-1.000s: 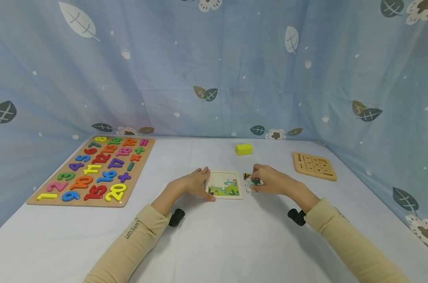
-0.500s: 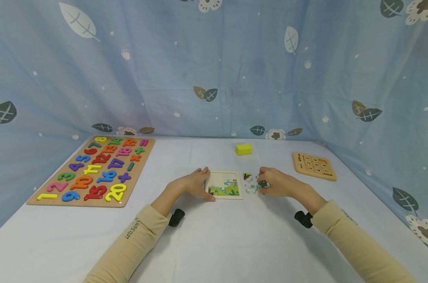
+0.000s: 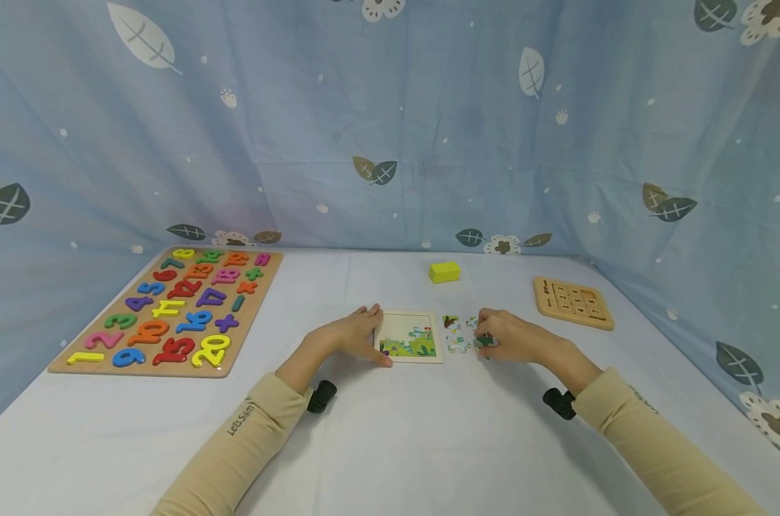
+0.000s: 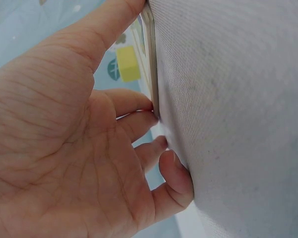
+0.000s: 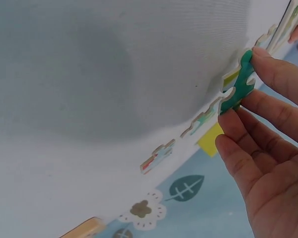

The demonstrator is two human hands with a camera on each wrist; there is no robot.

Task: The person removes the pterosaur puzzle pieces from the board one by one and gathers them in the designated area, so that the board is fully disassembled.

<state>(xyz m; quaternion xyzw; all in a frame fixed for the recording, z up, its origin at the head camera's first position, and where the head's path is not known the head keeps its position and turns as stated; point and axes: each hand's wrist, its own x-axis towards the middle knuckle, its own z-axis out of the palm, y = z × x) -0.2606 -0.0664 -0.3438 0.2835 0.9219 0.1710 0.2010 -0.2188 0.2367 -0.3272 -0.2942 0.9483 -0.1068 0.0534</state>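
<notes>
The green puzzle piece (image 5: 242, 85) is pinched by its edges between the thumb and fingers of the right hand (image 3: 511, 335), maybe so the picture shows. It is just right of the loose pieces (image 3: 456, 340), which lie beside the puzzle tray (image 3: 404, 323), probably to be easy to reach. The left hand (image 3: 356, 336) has its thumb and fingers spread wide along the tray's left edge, likely so it won't slide. Farther out on the counter (image 3: 390, 437), the yellow block (image 3: 444, 272), number board (image 3: 243, 331) and little wooden board (image 3: 573, 303) seem kept out of the way.
</notes>
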